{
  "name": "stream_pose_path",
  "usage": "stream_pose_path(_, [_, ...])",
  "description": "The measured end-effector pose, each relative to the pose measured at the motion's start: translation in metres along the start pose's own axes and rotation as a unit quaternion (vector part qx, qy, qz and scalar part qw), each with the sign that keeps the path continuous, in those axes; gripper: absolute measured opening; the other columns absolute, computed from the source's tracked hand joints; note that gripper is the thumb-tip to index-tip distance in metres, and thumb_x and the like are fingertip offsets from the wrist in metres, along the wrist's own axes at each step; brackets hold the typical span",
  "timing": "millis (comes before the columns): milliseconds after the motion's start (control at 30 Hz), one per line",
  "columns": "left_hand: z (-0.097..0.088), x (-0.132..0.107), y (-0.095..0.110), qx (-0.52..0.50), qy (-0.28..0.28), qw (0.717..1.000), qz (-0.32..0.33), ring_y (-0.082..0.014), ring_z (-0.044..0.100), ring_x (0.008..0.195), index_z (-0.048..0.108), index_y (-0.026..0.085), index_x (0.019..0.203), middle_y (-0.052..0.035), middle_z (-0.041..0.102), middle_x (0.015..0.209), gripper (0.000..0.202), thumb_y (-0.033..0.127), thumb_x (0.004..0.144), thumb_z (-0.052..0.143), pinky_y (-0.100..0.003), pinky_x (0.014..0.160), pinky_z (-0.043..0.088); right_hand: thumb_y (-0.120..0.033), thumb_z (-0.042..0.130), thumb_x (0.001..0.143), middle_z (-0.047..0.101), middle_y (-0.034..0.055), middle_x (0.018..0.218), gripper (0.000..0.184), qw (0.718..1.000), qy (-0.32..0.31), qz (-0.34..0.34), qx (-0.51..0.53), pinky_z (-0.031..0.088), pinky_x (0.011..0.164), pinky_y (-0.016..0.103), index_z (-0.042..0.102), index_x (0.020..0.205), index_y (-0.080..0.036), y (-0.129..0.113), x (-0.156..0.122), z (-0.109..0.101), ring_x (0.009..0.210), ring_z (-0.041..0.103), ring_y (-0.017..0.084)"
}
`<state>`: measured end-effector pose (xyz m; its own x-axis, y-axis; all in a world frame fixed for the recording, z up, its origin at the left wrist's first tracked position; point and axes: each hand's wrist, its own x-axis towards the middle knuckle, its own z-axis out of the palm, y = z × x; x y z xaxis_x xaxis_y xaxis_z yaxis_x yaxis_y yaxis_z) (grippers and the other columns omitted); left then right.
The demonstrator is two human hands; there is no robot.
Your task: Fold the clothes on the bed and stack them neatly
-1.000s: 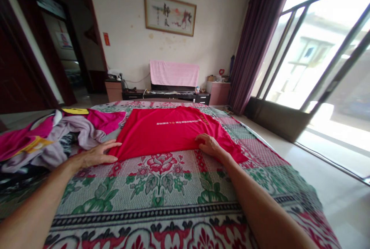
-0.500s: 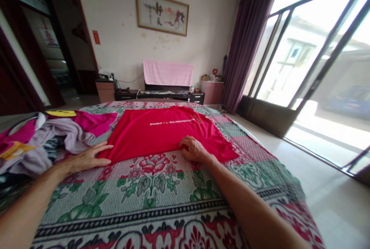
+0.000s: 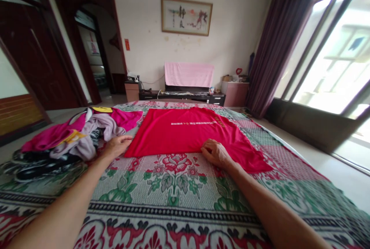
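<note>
A red T-shirt (image 3: 187,131) with a line of small print lies spread flat on a bed with a floral blanket (image 3: 173,187). My left hand (image 3: 117,145) rests at the shirt's near left corner, fingers curled and pinching the fabric edge. My right hand (image 3: 215,152) sits on the shirt's near hem toward the right, fingers bent and gripping the cloth. Both forearms reach forward across the blanket.
A heap of clothes (image 3: 63,137) in pink, grey and black lies on the bed's left side. Beyond the bed stand a low dark cabinet (image 3: 182,95) under a pink towel (image 3: 189,74), a doorway at left, and a curtained window at right.
The camera swung left. My left hand went from lying flat beside the shirt to curling on its left corner. My right hand stays on the near hem.
</note>
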<state>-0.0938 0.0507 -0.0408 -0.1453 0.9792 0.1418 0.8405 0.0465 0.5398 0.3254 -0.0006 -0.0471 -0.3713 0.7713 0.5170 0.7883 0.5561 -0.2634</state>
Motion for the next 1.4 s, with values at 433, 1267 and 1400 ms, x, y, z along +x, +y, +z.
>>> stream_pose_path(433, [0.014, 0.058, 0.04, 0.19, 0.033, 0.979, -0.06, -0.0308, 0.061, 0.102, 0.071, 0.015, 0.096, -0.017, 0.068, 0.106, 0.042, 0.043, 0.08, 0.044, -0.036, 0.076, 0.048, -0.025, 0.044, 0.088, 0.058, 0.0033, 0.071, 0.026, 0.999, 0.01, -0.01, -0.039, 0.039, 0.068, 0.024, 0.054, 0.064, -0.019, 0.001, 0.002, 0.006, 0.07, 0.052, 0.014])
stream_pose_path(1267, [0.031, 0.078, 0.029, 0.109, 0.065, 0.991, 0.037, -0.0222, 0.061, 0.104, 0.06, 0.02, 0.122, -0.0078, 0.067, 0.116, 0.044, 0.026, 0.079, 0.048, -0.029, 0.085, 0.045, -0.027, 0.044, 0.087, 0.058, 0.0042, 0.071, 0.026, 0.999, 0.009, -0.001, -0.033, 0.041, 0.066, 0.026, 0.056, 0.065, -0.02, 0.0, 0.004, 0.006, 0.069, 0.053, 0.015])
stream_pose_path(1400, [0.032, 0.077, 0.023, 0.139, 0.041, 0.988, 0.056, -0.0236, 0.061, 0.105, 0.071, 0.021, 0.103, -0.0093, 0.069, 0.108, 0.035, 0.023, 0.081, 0.045, -0.031, 0.087, 0.045, -0.027, 0.044, 0.087, 0.058, 0.0043, 0.071, 0.026, 0.999, 0.007, -0.003, -0.032, 0.042, 0.067, 0.026, 0.056, 0.065, -0.02, -0.001, 0.005, 0.005, 0.07, 0.053, 0.015])
